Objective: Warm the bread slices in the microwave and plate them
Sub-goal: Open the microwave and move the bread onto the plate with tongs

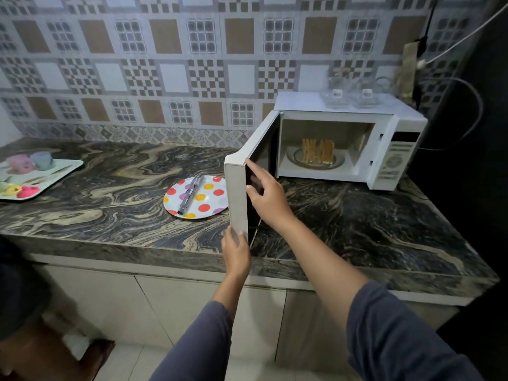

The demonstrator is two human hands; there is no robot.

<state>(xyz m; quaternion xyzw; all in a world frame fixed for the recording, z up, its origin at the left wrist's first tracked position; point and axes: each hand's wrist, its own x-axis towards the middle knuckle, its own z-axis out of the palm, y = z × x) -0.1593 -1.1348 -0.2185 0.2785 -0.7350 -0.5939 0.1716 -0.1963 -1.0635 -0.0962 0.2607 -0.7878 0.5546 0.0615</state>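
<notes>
Touching one door [235, 193], left hand [235, 251], right hand [268, 199]

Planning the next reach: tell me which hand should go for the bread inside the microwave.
Probably right. The right hand rests on the inner face of the open door, toward the bread slices; the left hand grips the door's bottom edge.
</notes>
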